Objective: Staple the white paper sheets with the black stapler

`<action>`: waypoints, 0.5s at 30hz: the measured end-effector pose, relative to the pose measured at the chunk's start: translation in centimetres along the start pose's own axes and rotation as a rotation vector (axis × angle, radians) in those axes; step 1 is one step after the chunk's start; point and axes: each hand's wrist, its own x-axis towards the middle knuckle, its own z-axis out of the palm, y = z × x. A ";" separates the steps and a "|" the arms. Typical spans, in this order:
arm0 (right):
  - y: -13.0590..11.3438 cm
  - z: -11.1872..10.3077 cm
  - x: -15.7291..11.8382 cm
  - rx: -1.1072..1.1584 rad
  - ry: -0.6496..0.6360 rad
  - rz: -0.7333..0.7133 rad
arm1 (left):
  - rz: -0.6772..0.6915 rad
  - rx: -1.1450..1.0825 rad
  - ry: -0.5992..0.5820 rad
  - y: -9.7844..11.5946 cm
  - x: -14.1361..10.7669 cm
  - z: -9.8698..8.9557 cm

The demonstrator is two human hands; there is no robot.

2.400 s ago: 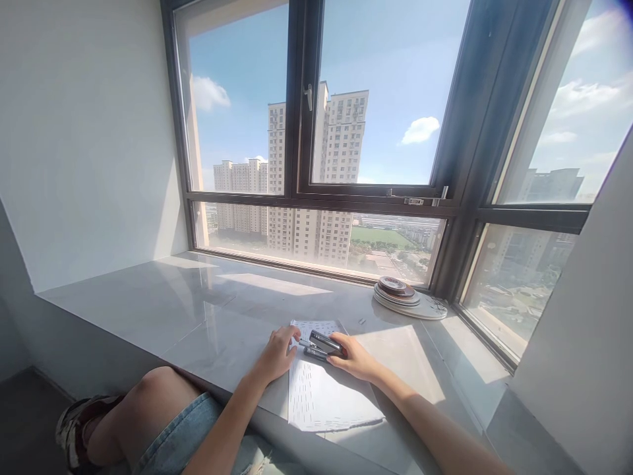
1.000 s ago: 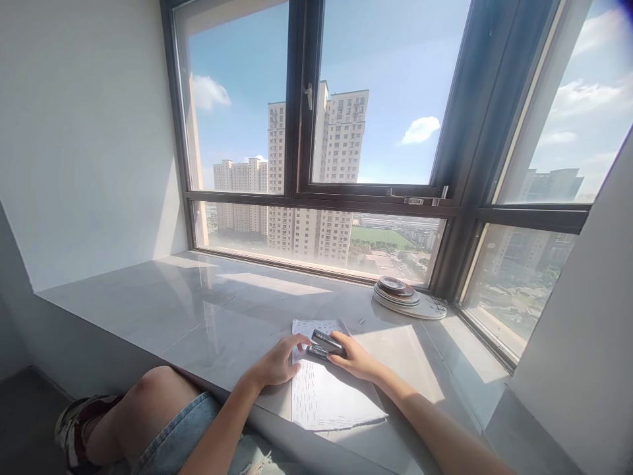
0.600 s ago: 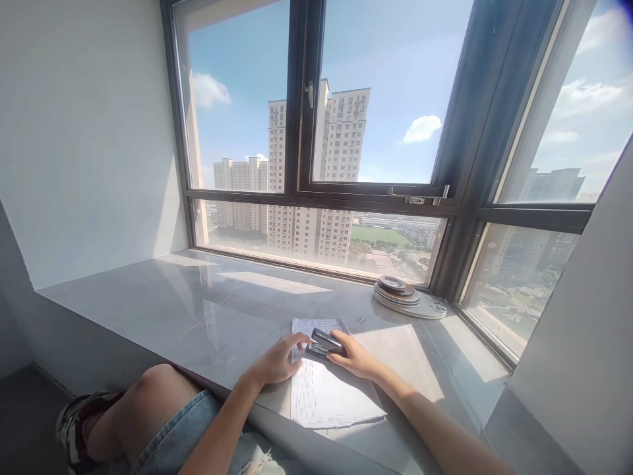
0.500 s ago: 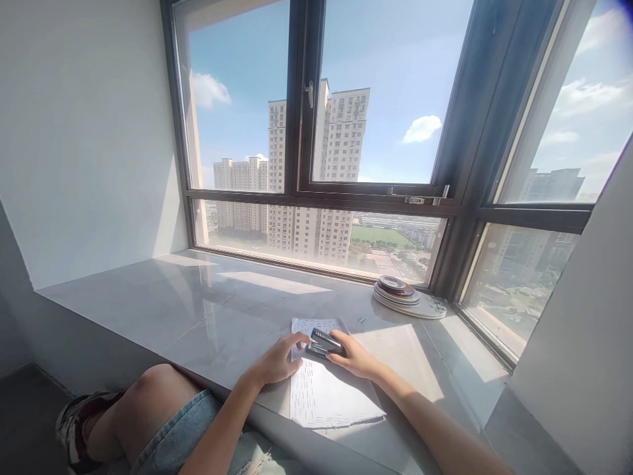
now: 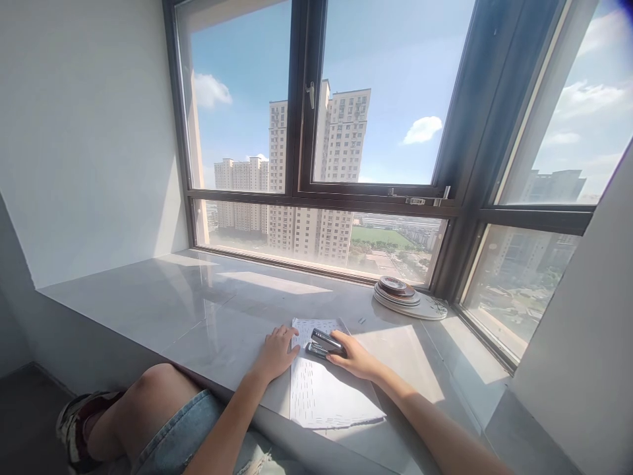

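A black and silver stapler (image 5: 324,342) is gripped at its right end by my right hand (image 5: 353,356), over the upper part of a white sheet of paper (image 5: 336,396). Rows of short dark marks, which look like staples, run along the paper's left side, top and bottom edge. My left hand (image 5: 277,353) rests at the paper's left edge, fingers stretched out and apart, holding nothing. A small gap separates it from the stapler's front end. The stapler's jaws stand apart at that end.
A stack of plates (image 5: 398,291) sits near the window at the back right. Small silvery pieces (image 5: 362,320), perhaps staple strips, lie just beyond the paper. The tiled sill (image 5: 208,336) ends at a front edge by my bent knee (image 5: 161,382). A wall stands on the right.
My left hand has drawn back to the left, away from the stapler's front end, and its fingers have straightened. My right hand and the stapler have stayed in place.
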 end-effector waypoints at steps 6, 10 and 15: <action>-0.7 -0.2 -0.1 0.009 -0.025 -0.049 | 0.065 -0.084 -0.085 0.1 -0.2 -0.4; -1.2 -0.1 -0.2 -0.021 -0.038 -0.075 | -0.018 0.023 -0.059 0.2 -0.2 -0.4; -1.3 -0.1 -0.2 -0.052 -0.042 -0.075 | -0.120 0.155 -0.086 0.3 -0.1 0.1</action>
